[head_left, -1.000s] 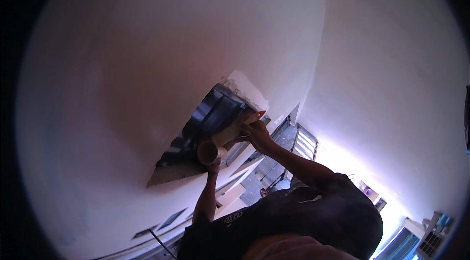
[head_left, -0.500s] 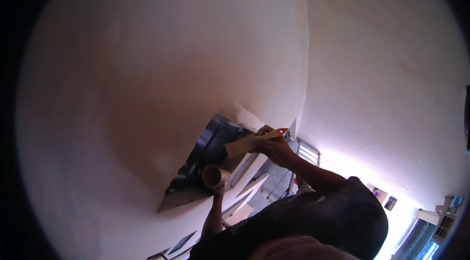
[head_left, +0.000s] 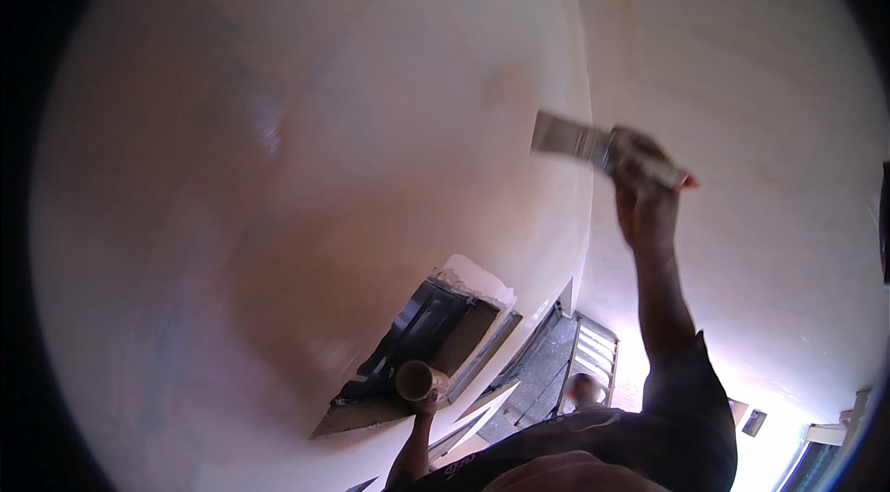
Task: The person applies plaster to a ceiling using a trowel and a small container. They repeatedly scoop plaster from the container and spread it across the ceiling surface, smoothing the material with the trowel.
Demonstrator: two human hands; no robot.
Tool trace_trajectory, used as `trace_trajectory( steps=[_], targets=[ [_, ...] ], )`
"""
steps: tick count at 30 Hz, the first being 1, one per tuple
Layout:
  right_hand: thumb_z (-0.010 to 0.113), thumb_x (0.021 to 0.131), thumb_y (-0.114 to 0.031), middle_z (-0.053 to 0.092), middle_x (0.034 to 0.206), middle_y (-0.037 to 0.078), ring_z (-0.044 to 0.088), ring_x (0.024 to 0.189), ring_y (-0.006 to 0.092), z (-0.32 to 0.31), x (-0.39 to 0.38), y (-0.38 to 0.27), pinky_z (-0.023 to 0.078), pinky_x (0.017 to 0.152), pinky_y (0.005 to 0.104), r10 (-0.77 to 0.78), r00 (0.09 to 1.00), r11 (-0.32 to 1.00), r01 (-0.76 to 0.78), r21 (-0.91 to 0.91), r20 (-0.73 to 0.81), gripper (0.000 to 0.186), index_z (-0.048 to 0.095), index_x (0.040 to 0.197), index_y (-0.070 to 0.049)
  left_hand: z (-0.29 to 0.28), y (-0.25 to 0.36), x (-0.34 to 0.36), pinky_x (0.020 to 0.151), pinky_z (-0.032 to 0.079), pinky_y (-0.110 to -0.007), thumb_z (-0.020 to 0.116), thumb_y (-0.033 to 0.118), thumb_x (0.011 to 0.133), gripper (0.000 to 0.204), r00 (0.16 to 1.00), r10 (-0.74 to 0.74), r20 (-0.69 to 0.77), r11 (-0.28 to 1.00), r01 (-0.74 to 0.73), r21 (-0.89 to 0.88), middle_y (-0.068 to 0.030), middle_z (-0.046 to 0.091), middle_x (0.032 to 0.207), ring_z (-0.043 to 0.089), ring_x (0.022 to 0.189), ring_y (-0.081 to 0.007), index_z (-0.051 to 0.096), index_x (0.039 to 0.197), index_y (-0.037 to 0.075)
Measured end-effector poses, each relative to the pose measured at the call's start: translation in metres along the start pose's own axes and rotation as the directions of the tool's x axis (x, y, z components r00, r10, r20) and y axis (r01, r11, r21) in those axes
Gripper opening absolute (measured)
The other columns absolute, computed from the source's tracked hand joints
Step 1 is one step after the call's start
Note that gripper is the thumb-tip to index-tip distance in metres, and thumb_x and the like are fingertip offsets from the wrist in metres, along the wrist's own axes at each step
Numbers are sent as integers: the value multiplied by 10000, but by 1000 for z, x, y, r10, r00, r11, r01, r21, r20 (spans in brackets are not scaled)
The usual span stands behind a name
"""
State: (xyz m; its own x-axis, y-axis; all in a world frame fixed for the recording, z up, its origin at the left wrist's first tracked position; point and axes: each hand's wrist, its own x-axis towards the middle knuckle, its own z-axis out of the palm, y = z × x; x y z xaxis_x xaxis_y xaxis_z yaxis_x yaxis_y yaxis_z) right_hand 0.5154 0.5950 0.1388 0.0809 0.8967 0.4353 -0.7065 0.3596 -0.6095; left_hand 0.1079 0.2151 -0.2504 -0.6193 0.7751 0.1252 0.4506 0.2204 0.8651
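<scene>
My right hand [head_left: 642, 158] is closed around the handle of a wide flat paintbrush [head_left: 593, 144], its arm stretched up. The brush's bristles [head_left: 553, 132] point left, over the pale wall [head_left: 371, 149] close to the corner line; whether they touch it cannot be told. The handle's reddish end sticks out on the hand's right side. Lower down, my left hand [head_left: 432, 399] grips a round brown cup [head_left: 413, 382], its open mouth turned toward the view. Behind the cup lies a recess in the wall [head_left: 408, 344], lined with dark sheet. The cup's contents are too dark to make out.
Rough white plaster [head_left: 477, 277] edges the recess's upper end. Right of the corner line stretches another pale surface [head_left: 732, 121]. Below are grey floor [head_left: 542, 371], a slatted white frame [head_left: 595, 350] and a blurred round object [head_left: 582, 388]. Bright light comes from the lower right.
My right hand has swung the paintbrush up and right, from beside the recess to near the corner line. The view has shifted, so the recess and cup sit lower in it.
</scene>
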Motion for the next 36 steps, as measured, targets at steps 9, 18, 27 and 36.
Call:
trace_trajectory(
  steps=[9,18,27,36],
  targets=[
    [669,831,-16,668,960,155,673,859,239,97,109,-57,591,805,342,-441,878,858,473,-199,185,204,636,1010,75,11,8,7,1001,355,-367,771,271,761,663,1000,17,-7,997,-17,-76,-122,522,1214,494,1109,-238,434,1258,-9],
    [694,825,-52,697,991,43,667,882,133,130,103,-57,541,766,248,-654,605,356,776,-520,454,171,689,993,-23,14,15,19,1003,353,-361,797,237,736,714,999,34,18,988,-31,-148,-120,511,1225,488,1113,-230,404,1280,-8],
    [681,809,26,676,1030,108,659,932,185,217,-2,-53,560,824,303,-395,757,839,528,-132,520,224,643,1030,21,8,17,15,1004,352,-355,822,203,711,770,999,35,16,973,-31,-230,-118,500,1236,482,1117,-221,374,1301,-7],
    [680,804,-95,712,844,108,682,737,138,112,152,-45,559,694,282,-592,795,666,574,-475,131,190,708,967,-1,6,17,23,1000,356,-347,839,221,697,825,998,45,45,984,-36,-176,-121,496,1243,484,1115,-214,351,1322,-7]
  ],
)
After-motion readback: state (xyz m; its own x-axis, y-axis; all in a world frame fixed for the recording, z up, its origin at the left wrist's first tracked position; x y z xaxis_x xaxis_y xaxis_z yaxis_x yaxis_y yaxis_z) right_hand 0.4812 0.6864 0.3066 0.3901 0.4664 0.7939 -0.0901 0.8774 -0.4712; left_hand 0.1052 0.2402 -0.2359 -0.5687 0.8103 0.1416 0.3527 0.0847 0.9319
